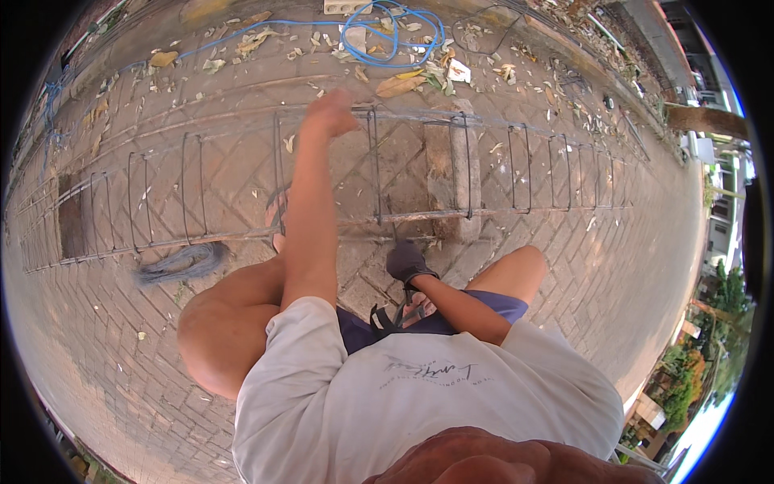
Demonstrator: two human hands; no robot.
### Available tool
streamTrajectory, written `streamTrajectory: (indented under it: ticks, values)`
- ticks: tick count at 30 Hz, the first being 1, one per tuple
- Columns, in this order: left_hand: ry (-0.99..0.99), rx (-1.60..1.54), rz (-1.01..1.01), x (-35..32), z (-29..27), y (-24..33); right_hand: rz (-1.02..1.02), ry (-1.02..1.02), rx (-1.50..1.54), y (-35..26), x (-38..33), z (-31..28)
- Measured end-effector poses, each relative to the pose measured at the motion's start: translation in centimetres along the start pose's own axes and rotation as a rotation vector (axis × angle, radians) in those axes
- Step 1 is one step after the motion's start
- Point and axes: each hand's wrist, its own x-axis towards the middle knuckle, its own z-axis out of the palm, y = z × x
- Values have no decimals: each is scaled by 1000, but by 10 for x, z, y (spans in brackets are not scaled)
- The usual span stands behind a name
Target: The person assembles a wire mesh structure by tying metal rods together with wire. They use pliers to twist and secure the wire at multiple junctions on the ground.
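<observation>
A long cage of steel reinforcing bars (282,232) with square stirrups lies across the ground in front of me. My left hand (329,114), bare, is stretched out to the cage's far bar with its fingers curled. Whether it grips the bar or a piece of wire is hidden. My right hand (407,261), in a dark glove, is closed just on the near side of the cage. A thin dark rod (393,229) sticks up from it toward the near bar; its tip is too small to make out.
Under the cage stands a concrete block (466,173), and another support (72,218) is at the left end. A coil of grey wire (182,263) rests on the brick paving (564,266). Beyond lie a blue cable (391,60), a power strip (347,6) and dry leaves (401,85).
</observation>
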Motion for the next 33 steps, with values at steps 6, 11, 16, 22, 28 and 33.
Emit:
streamTrajectory:
  ticks: [6,11,16,22,28,33]
  values:
    - [34,-23,-70,6,2,11,220,-735,747,43,-73,-136]
    - [63,-28,-37,0,-4,12,-9,-719,605,17,-152,-272]
    - [101,-118,39,3,3,8,-528,155,-362,-31,-110,-375]
    - [120,-134,16,2,0,9,-500,641,-1154,-73,-15,-422]
    - [44,-140,23,-1,-10,11,-654,671,-1292,-91,19,-431]
    - [75,-92,2,-1,-10,13,-711,741,-1460,-100,26,-440]
